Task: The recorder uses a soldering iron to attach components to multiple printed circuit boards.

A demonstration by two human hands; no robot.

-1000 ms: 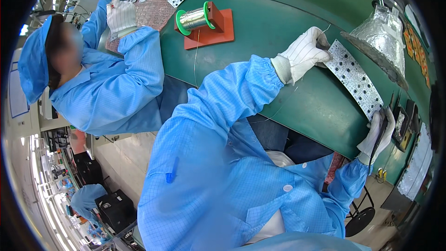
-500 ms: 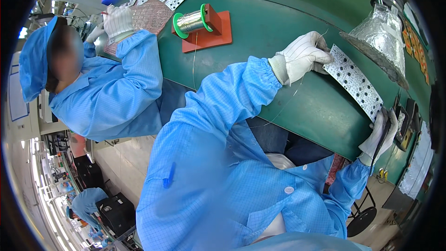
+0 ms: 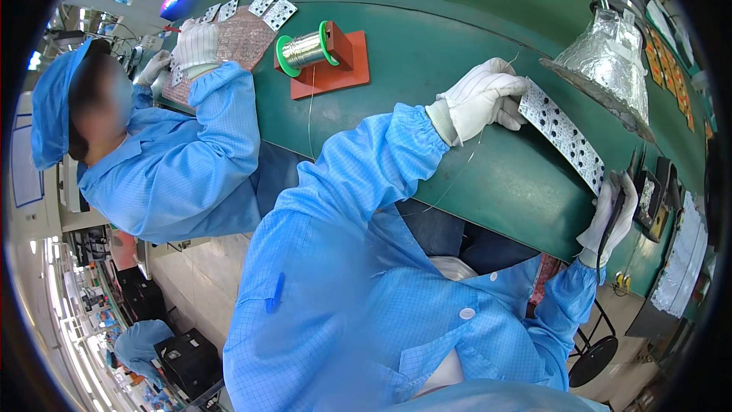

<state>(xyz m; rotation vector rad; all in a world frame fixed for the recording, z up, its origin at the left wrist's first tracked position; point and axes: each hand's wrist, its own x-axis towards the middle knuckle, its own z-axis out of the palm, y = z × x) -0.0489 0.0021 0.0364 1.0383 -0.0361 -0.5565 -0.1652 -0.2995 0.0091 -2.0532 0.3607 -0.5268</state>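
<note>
My left hand [image 3: 482,101], in a white striped glove, is closed at the upper left end of a long white circuit board panel [image 3: 564,136] dotted with dark round parts. A thin solder wire [image 3: 467,170] runs through this hand, its loose end poking out above the fingers. At the panel's lower right end is my right hand [image 3: 608,217], also gloved. Its fingers are closed round a slim black tool [image 3: 614,220] with a dark cord, probably a soldering iron, and touch the panel's edge. The panel is tilted above the green table [image 3: 488,198].
A solder spool [image 3: 303,52] with green rims sits on a red stand [image 3: 351,69]. A foil-wrapped lamp-like hood [image 3: 606,61] hangs at right, above a black tool holder [image 3: 654,202]. At left a co-worker [image 3: 168,152] handles small boards on bubble wrap [image 3: 242,38].
The panel and both my hands have shifted slightly left, and the panel looks narrower, tilted more edge-on. The whole view has moved a little too. Both grips stay the same.
</note>
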